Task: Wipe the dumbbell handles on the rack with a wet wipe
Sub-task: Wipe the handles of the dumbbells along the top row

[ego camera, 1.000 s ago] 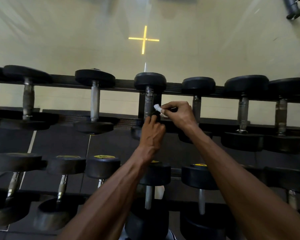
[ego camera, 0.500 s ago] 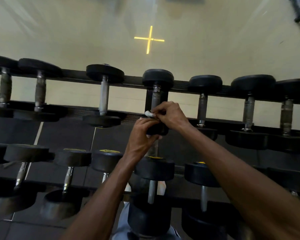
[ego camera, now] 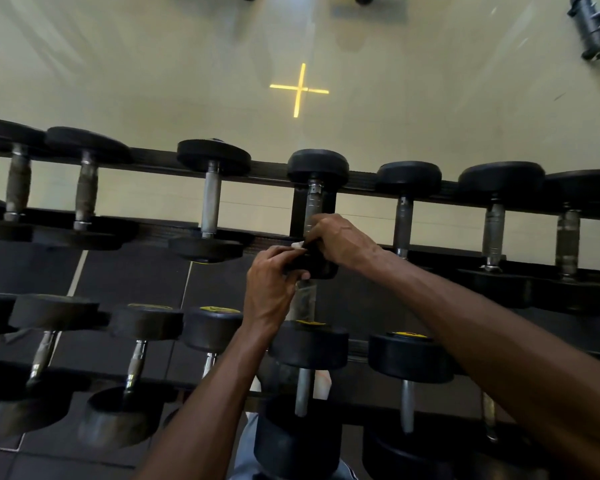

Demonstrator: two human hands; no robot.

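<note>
Frame centre: my right hand (ego camera: 340,242) curls round the steel handle of the black round-headed dumbbell (ego camera: 315,202) | my left hand (ego camera: 269,289) pinches the small white wet wipe (ego camera: 298,244) beside it | long black two-tier rack (ego camera: 267,169)

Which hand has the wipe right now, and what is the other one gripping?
The right hand pinches the wet wipe against the lower end of the centre dumbbell handle. The left hand grips that dumbbell's near head.

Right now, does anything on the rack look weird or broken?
Nothing looks broken or spilled. One oddity: the two leftmost top-row handles look rough and rusty, unlike the smooth handle nearby. Both hands, left hand and right hand, work at one dumbbell.
</note>
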